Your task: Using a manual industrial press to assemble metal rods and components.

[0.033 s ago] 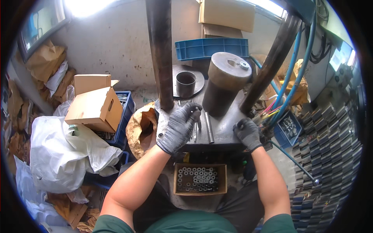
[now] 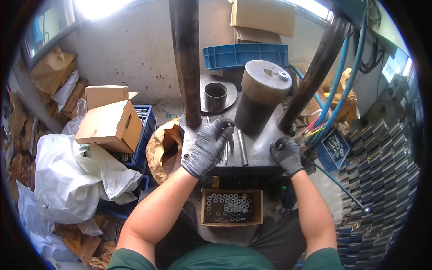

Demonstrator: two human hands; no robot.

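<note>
My left hand (image 2: 208,148), in a grey knit glove, is closed in a pinch over the metal press table (image 2: 263,155). A small bright tip shows at its fingertips, but I cannot make out what it belongs to. Slim metal rods (image 2: 226,156) lie beside and partly under this hand, and a thicker steel rod (image 2: 242,148) rests just to its right. At the table's right edge, my gloved right hand (image 2: 286,155) has its fingers curled closed; whatever is inside them is hidden. A heavy steel cylinder (image 2: 256,105) stands between and beyond both hands, a small ring (image 2: 283,75) on its top.
Two steel columns (image 2: 185,67) (image 2: 315,74) flank the table. Behind is a short metal sleeve (image 2: 215,100). Below sits a carton (image 2: 231,222) of ring-shaped parts. A paper sack (image 2: 155,150) and cardboard box (image 2: 105,123) are left; blue hoses (image 2: 335,92) and stacked metal pieces (image 2: 382,180) are right.
</note>
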